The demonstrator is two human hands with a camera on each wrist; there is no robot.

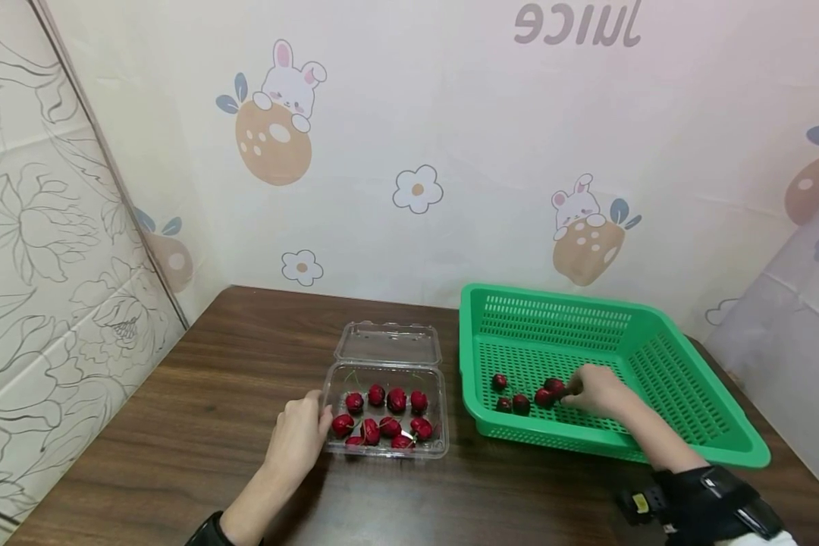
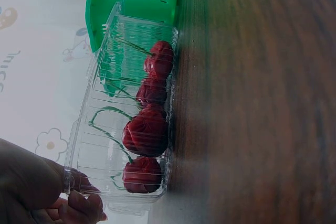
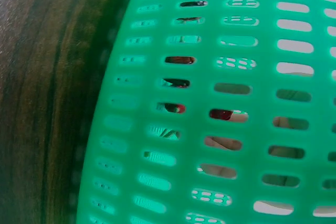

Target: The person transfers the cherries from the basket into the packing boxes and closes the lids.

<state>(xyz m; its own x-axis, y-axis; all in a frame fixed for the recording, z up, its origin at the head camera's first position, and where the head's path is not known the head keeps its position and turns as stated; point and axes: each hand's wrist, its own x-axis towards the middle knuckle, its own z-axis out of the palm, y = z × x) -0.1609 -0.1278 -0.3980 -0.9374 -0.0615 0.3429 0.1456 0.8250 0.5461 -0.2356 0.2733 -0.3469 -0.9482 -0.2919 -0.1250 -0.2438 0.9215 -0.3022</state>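
A clear plastic clamshell box (image 1: 439, 425) lies on the table with its lid (image 1: 387, 345) folded back. Several dark red cherries (image 1: 396, 400) with green stems sit inside it. My left hand (image 1: 295, 434) grips the box's left edge, its fingers curled at the rim in the left wrist view. Over the green basket's floor, my right hand (image 1: 597, 390) pinches a cherry (image 1: 557, 390) at its fingertips. Several more cherries (image 1: 521, 404) lie close to it in the basket. In the right wrist view, the basket's slotted wall hides most of that hand.
The green plastic basket (image 1: 553, 296) stands right of the box, near the table's back edge. A brown wooden table (image 1: 198, 394) carries both. Behind it rises a wall (image 1: 355, 114) with rabbit and flower prints.
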